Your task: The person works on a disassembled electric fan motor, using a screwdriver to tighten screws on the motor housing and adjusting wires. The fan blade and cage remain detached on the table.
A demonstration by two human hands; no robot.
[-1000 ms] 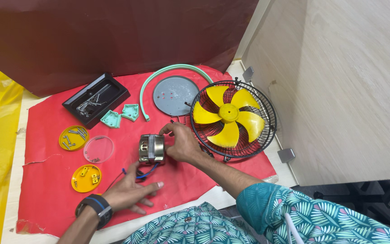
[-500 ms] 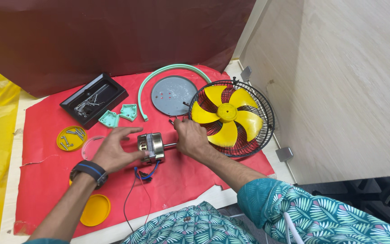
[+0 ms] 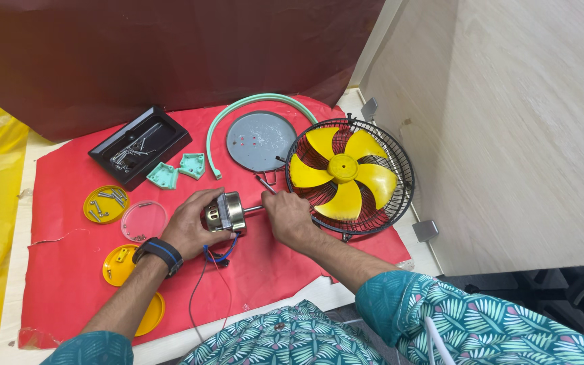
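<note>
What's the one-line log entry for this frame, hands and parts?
left hand: grips fan motor | right hand: at motor shaft | yellow fan blade: in black grille, right | surface: red sheet

three yellow lids point(image 3: 105, 204), two green brackets point(image 3: 178, 170) (one fan point(image 3: 350, 177))
</note>
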